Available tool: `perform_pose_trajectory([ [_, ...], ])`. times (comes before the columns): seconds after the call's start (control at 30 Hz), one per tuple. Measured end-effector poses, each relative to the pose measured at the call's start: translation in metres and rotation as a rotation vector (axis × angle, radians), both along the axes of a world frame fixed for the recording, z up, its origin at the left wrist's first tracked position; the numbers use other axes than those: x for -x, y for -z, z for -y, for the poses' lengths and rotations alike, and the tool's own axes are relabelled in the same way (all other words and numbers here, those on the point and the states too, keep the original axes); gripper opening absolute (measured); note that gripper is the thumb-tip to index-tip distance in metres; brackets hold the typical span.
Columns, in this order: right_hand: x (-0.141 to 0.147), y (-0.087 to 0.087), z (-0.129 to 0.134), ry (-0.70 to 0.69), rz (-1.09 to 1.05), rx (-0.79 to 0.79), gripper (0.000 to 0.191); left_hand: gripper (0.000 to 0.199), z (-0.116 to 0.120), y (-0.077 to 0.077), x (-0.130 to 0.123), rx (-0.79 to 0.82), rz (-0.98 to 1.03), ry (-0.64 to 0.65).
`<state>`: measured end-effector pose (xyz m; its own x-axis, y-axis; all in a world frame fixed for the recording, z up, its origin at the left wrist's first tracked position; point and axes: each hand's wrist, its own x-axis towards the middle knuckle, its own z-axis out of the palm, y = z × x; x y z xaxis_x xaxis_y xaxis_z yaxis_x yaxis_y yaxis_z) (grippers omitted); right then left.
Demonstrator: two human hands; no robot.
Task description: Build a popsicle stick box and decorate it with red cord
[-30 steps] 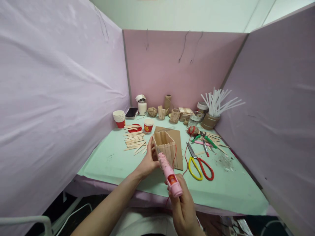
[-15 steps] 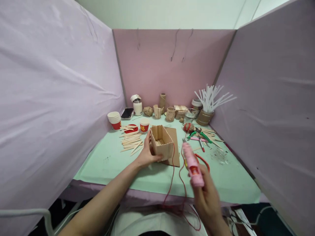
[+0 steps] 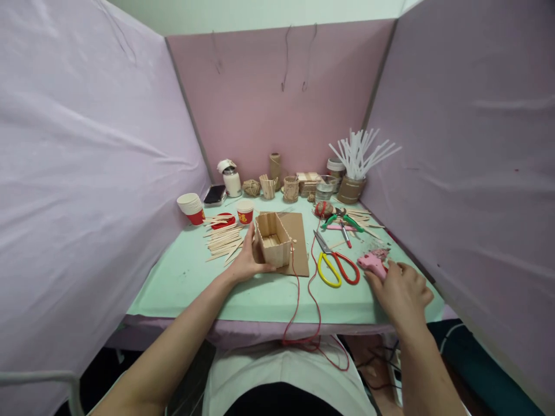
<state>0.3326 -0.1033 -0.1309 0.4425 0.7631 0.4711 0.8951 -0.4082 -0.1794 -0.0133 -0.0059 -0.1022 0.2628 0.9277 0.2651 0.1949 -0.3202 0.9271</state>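
Observation:
My left hand grips the left side and near corner of a small open-topped box of wooden sticks, tilted slightly over a brown cardboard sheet. Red string hangs from the box's right corner and runs down over the table edge to my lap. At the right of the table my right hand is closed around a pink glue gun, whose nozzle end is hard to make out. Between the two hands lie scissors with one yellow and one red handle.
Loose sticks, a red-and-white paper cup and stacked cups stand at left. Green-handled pliers and a ball of red string lie back right. Jars, twine and a pot of white sticks line the rear.
My right hand has moved right and down to the table with the glue gun, uncovering the scissors. My left hand still holds the box. The camera view has shifted.

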Motion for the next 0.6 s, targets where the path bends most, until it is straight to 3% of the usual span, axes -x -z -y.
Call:
perform_pose_trajectory([
  [0.07,0.016,-0.011,0.003,-0.091,-0.053,-0.112,0.051,0.130,0.013,-0.003,0.002,-0.077,-0.099,-0.102],
  [0.1,0.028,-0.015,0.004,-0.211,-0.101,-0.164,0.049,0.119,0.022,-0.005,0.000,-0.126,-0.107,-0.190],
  [0.2,0.076,-0.024,-0.001,-0.666,-0.309,-0.196,0.040,0.059,0.058,-0.012,-0.014,-0.281,-0.065,-0.472],
  [0.27,0.111,-0.024,-0.007,-0.763,-0.390,-0.157,0.038,0.030,0.077,-0.016,-0.027,-0.296,-0.108,-0.405],
  [0.33,0.138,-0.022,-0.014,-0.726,-0.452,-0.103,0.037,0.019,0.086,-0.019,-0.039,-0.229,-0.167,-0.299],
  [0.43,0.158,-0.018,-0.019,-0.724,-0.564,0.007,0.018,0.023,0.084,-0.021,-0.050,-0.052,-0.209,-0.240],
  [0.6,0.164,-0.021,-0.006,-0.806,-0.571,0.057,0.020,0.026,0.072,-0.021,-0.059,0.144,-0.112,-0.207],
])
